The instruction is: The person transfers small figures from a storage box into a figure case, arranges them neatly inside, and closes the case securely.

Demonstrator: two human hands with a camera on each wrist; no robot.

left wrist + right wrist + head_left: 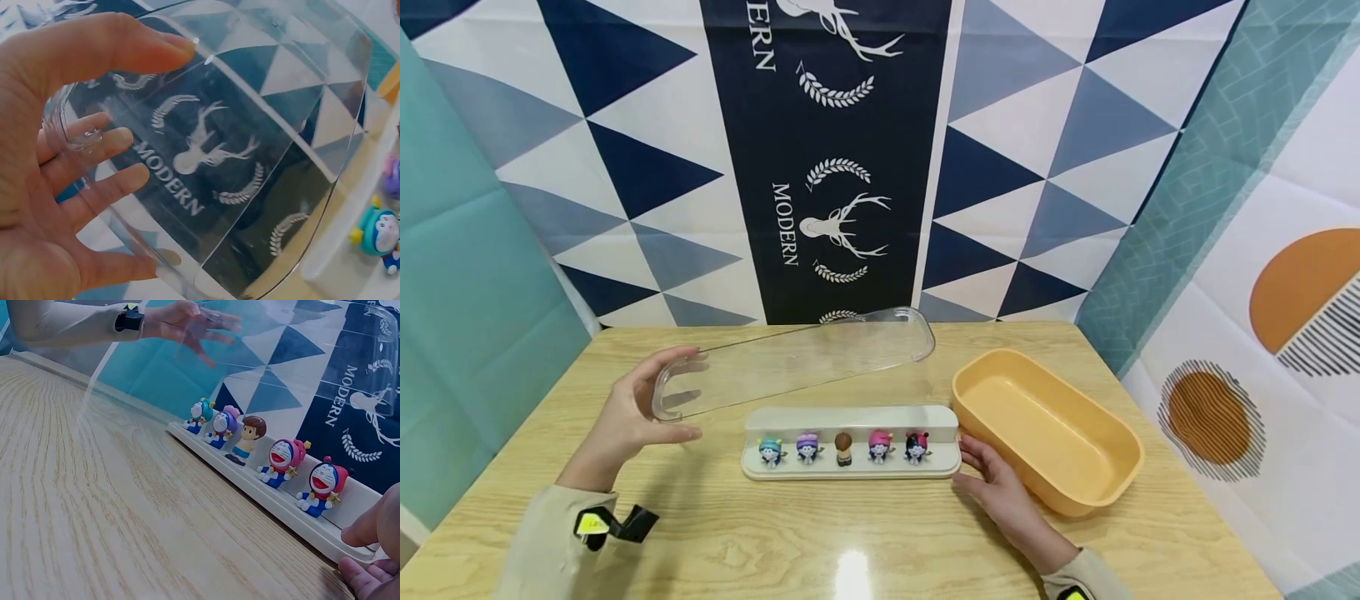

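Observation:
My left hand (628,417) grips one end of a long clear plastic cover (805,358) and holds it tilted above the table, its far end higher. In the left wrist view the thumb (162,50) lies along one edge of the cover, with the fingers (106,194) spread behind the plastic. Below it stands a white display base (850,472) with a row of several small figurines, among them a brown-haired boy (247,440) and a red-hooded cat figure (323,484). At the base's right end, my right hand (1003,496) holds the corner between thumb and fingers.
A yellow-orange rectangular tub (1045,417) stands just right of the base, close beside my right hand. The wooden table (775,542) ends at a patterned cloth backdrop (838,208), with a teal cloth (482,275) on the left.

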